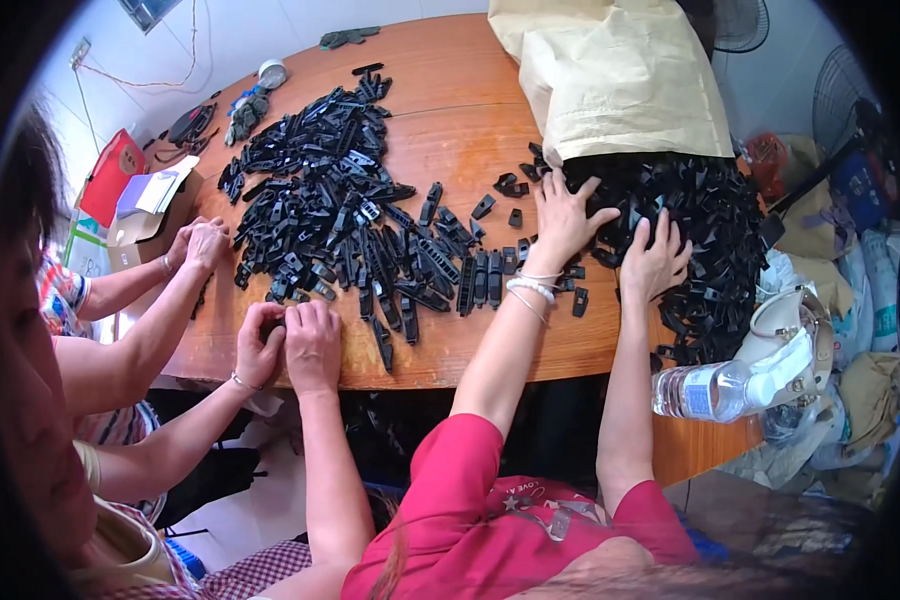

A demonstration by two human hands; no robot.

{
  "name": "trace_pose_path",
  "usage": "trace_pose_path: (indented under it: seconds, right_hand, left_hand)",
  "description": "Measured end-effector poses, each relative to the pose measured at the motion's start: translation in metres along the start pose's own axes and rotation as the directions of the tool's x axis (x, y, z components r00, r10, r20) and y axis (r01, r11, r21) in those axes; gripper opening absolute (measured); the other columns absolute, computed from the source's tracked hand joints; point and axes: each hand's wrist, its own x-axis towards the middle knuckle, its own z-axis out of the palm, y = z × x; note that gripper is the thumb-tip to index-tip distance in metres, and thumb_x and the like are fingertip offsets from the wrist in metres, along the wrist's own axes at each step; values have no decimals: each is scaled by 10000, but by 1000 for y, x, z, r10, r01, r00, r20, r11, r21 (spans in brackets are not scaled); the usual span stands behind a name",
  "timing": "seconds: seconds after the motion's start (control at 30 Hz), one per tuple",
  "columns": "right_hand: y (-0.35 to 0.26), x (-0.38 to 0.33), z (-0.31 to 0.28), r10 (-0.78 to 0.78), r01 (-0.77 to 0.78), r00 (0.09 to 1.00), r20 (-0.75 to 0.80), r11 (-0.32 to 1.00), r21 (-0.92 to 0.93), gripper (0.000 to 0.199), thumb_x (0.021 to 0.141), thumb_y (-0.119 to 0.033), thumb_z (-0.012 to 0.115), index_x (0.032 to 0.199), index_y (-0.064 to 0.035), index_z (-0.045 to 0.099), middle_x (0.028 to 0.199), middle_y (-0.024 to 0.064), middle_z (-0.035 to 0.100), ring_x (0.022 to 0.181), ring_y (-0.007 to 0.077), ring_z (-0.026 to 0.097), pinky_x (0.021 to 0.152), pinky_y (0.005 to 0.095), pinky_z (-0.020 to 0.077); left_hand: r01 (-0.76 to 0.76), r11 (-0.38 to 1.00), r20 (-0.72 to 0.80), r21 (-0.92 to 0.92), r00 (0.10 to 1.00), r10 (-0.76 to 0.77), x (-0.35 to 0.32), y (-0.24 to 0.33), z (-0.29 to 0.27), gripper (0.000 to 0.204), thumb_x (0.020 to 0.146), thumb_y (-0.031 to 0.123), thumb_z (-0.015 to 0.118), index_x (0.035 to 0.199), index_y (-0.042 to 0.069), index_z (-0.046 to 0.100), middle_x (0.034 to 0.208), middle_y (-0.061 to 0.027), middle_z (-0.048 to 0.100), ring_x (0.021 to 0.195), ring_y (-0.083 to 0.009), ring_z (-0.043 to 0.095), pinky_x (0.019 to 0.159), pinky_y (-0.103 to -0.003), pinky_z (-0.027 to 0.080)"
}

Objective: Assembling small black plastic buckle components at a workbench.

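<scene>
Person's L hand (567, 222) and R hand (655, 262), fingers spread, rest on the small black pcs (715, 270) heaped just below the paper sack (630, 90); can't tell if either grips any. Prob. lots left there. Long black parts (310, 160) piled L of sack; unclear how many, if any, done.

Orange-brown wood-grain table (450, 75); black plastic parts (715, 240) at centre and right; tan bag (630, 90), upper right; crimson shirt (455, 465), lower centre; dark checked cloth (255, 570), lower left.
</scene>
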Motion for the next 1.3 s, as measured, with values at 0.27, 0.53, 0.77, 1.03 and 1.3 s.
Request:
trace_pose_path:
  seconds: [0.27, 0.53, 0.77, 1.03, 1.3]
  right_hand:
    - [-52, -32, 9, -274, 294, 956, -105, 889, 352, 244, 875, -267, 610, 1073, -162, 707, 1082, -21, 666, 1096, 185, 543, 975, 448, 297]
    - [-81, -45, -22, -462, 279, 887, -21, 497, 822, 182, 878, -118, 607, 985, -10, 705, 1039, 116, 680, 1025, 274, 603, 929, 363, 414]
    - [-37, -81, -113, -712, -113, 520, 472, 490, 864, 124, 721, -20, 725, 824, 9, 663, 841, 94, 626, 713, 181, 612, 621, 291, 473]
    - [-38, -135, -91, -699, 238, 647, 306, 566, 789, 246, 721, -37, 725, 931, -16, 599, 910, 135, 572, 900, 324, 556, 800, 409, 444]
    - [-43, -134, -80, -731, 413, 661, 170, 543, 731, 193, 759, -19, 688, 926, -28, 593, 969, 103, 576, 938, 291, 542, 808, 396, 418]
  left_hand:
    - [-9, 1000, 76, -14, 997, 10, -49, -8, -35, 296, 849, 204, 573, 1095, 62, 658, 1137, -252, 549, 1126, -419, 482, 969, -500, 390]
    - [62, 995, -255, -77, 964, -79, -92, -23, -130, 168, 846, 74, 627, 990, -1, 668, 1026, -190, 606, 982, -342, 575, 855, -394, 480]
    - [325, 914, -147, 244, 944, -296, -121, -38, -148, 303, 785, 251, 744, 913, 11, 610, 906, -134, 594, 827, -322, 612, 717, -393, 489]
    - [360, 908, -50, 215, 933, -358, -130, -36, -160, 287, 790, 224, 722, 934, 14, 590, 916, -151, 597, 803, -335, 620, 705, -418, 490]
    - [285, 949, 45, 132, 955, -293, -155, -27, -176, 195, 762, 85, 687, 882, -5, 562, 877, -145, 550, 809, -335, 590, 678, -414, 483]
